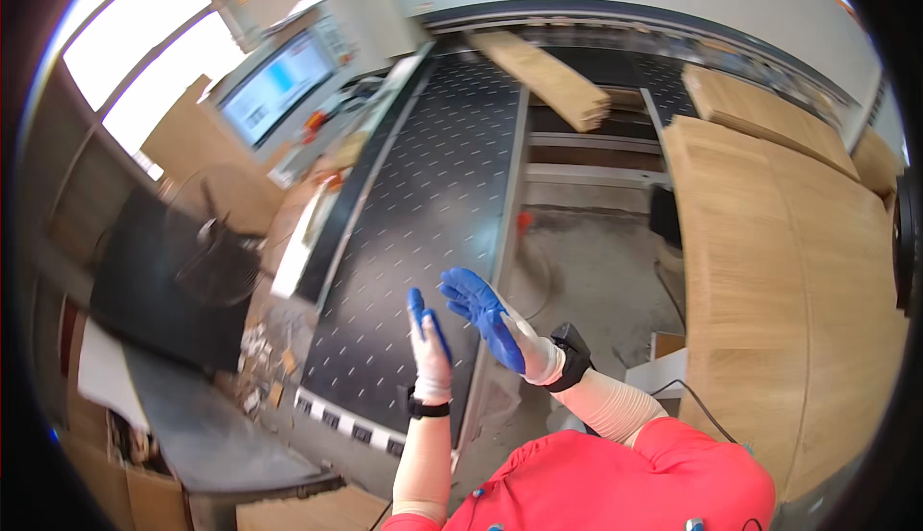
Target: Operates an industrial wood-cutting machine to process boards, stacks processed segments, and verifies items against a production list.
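My left hand [431, 343], in a white glove with blue-coated fingers, is raised over the near end of a black machine table [423, 185] marked with short white dashes. It holds nothing, its fingers stretched upward. Close by on its right, my right hand [488, 319] wears a matching glove, with its fingers extended and nothing in it. A gap separates the two hands, and neither appears to touch the table. Farther off, light wooden boards [548, 79] lie across the table's far right edge, their near end jutting out over an opening.
Large wooden panels [740, 310] are stacked along the right, with another board [769, 117] beyond. At far left stand a monitor [277, 87] and a blurred fan [216, 242]. A grey metal surface [212, 416] lies at near left. Scraps [258, 363] litter the floor beside the table.
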{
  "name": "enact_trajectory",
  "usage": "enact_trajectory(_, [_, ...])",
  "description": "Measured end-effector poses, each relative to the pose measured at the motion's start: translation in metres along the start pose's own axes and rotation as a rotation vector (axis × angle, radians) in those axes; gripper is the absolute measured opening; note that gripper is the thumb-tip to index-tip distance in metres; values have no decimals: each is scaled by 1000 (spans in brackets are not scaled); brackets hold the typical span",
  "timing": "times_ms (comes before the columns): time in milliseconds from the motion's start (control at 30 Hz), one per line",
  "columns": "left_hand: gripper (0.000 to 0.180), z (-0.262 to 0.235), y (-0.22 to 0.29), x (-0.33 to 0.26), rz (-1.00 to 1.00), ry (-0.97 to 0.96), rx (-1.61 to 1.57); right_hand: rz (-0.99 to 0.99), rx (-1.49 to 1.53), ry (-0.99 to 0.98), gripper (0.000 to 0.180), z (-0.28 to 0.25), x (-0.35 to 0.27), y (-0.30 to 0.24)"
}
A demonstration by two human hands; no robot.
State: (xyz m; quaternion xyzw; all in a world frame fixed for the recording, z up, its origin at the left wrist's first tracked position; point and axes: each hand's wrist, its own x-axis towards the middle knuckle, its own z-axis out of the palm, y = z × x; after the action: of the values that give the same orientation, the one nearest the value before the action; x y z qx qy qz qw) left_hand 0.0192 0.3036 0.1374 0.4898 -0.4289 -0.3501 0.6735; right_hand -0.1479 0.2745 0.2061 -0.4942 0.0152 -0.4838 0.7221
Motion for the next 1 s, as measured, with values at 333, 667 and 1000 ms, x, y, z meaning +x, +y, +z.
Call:
enact_trajectory(333, [48,121,-119,113,-251,-203,-67,-163,-205,699,49,-292,15,-102])
enact_trajectory(667, [47,207,-246,266,-383,-196,-183,41,-414,921,43,-527,117,-149])
enact_trajectory(1000, [60,410,-268,478,-285,-393,155,289,-860,879,43,-798,264,-202])
